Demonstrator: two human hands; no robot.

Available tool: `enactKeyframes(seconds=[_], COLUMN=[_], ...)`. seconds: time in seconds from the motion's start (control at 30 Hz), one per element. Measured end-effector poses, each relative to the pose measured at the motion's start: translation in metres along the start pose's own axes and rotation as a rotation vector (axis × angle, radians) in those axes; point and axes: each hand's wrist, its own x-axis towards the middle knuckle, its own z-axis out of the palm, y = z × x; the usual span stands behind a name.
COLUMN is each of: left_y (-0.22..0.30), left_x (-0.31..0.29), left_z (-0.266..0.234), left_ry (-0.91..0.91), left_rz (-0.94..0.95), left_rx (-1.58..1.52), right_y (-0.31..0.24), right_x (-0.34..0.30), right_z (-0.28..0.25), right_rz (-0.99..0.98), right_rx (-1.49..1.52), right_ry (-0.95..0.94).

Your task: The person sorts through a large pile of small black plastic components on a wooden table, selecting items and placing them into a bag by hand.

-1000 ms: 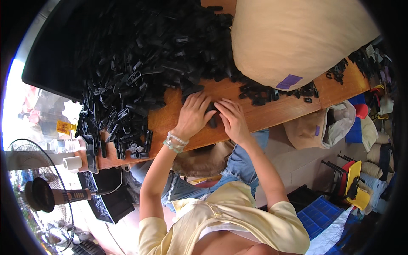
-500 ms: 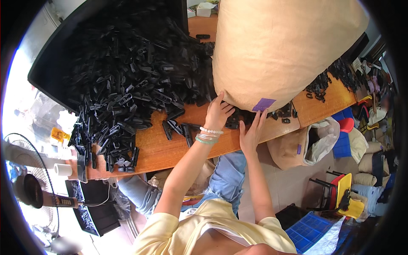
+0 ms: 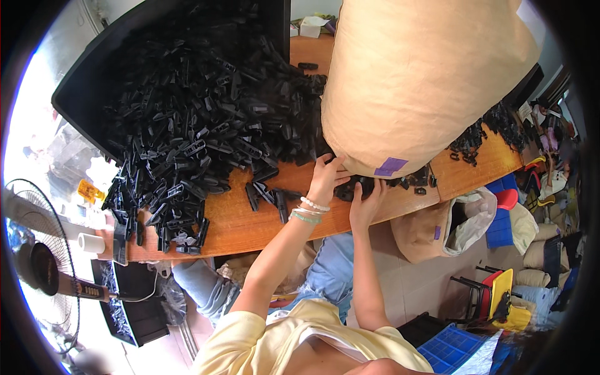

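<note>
A large, full tan sack with a purple patch leans over the wooden table. At its lower left edge, my left hand has its fingers bent and a little apart, the tips touching or very near the cloth. Just right of it, under the sack's lower edge, my right hand has its thumb and fingers around a small black plastic part. More small black parts lie along the sack's lower edge. To my left spreads a big heap of black plastic clips.
The heap spills from a tilted black bin. A fan and a white roll stand at the left. Below the table's right part sits an open tan sack with a white lining. A yellow chair is lower right.
My right hand has left the purple patch and bent its fingers around a small black part. My left hand stays by the sack's edge. The whole view has shifted slightly.
</note>
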Motion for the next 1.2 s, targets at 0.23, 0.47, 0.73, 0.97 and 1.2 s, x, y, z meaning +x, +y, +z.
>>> enactKeyframes(seconds=[0.23,0.47,0.73,0.97,1.2], left_y=[-0.009,0.0,0.012,0.017,0.121], left_x=[0.011,-0.009,-0.033,-0.048,-0.037], left_z=[0.01,0.027,0.033,0.024,0.023], left_ry=[-0.102,-0.036,-0.027,-0.134,-0.031], left_rz=[-0.073,0.015,0.074,0.148,1.06], left_rx=[-0.497,-0.261,-0.166,0.088,0.93], right_y=[0.016,0.016,-0.002,-0.003,0.014], right_x=[0.004,-0.003,0.007,0.01,0.006], right_z=[0.0,-0.001,0.003,0.0,-0.015], right_rz=[-0.143,0.005,0.076,0.075,0.093], right_rx=[-0.36,0.077,0.009,0.128,0.218], right_ry=[-0.211,0.013,-0.004,0.008,0.062])
